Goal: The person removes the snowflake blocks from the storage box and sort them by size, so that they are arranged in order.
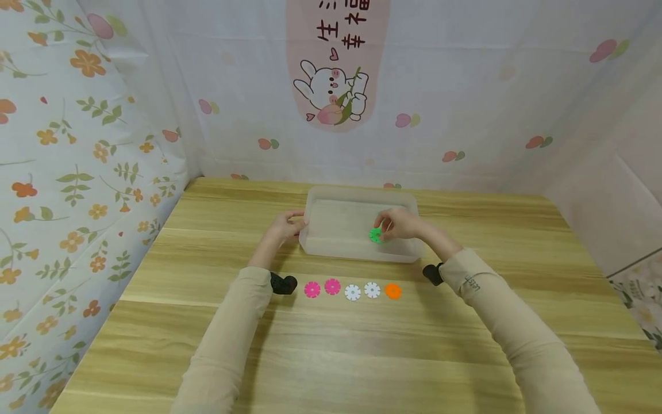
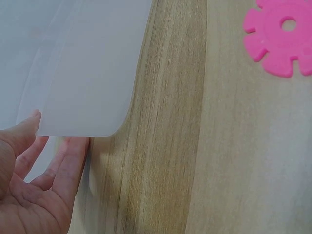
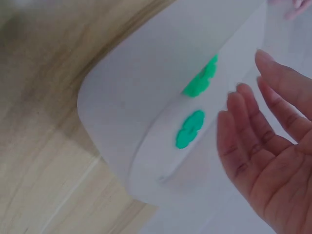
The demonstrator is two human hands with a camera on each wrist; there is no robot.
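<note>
A translucent white plastic box point(image 1: 341, 248) stands at the back middle of the table. My left hand point(image 1: 283, 229) holds its left end, with the thumb at the rim and the fingers point(image 2: 68, 168) against the outside. Over the box's right part, my right hand point(image 1: 402, 223) reaches in beside a green notched disc point(image 1: 374, 235). Seen from the right wrist, its fingers point(image 3: 236, 131) are spread apart with nothing between them. Two green shapes show near them inside the box, the upper green shape point(image 3: 201, 80) partly cut off by the wall and the lower green shape point(image 3: 190, 129) whole.
In front of the box lies a row of flat notched discs: two pink discs point(image 1: 312, 289), two white discs point(image 1: 353, 292) and one orange disc point(image 1: 393, 291). The wooden table point(image 1: 331, 356) meets a printed cloth point(image 1: 439, 115) at its back.
</note>
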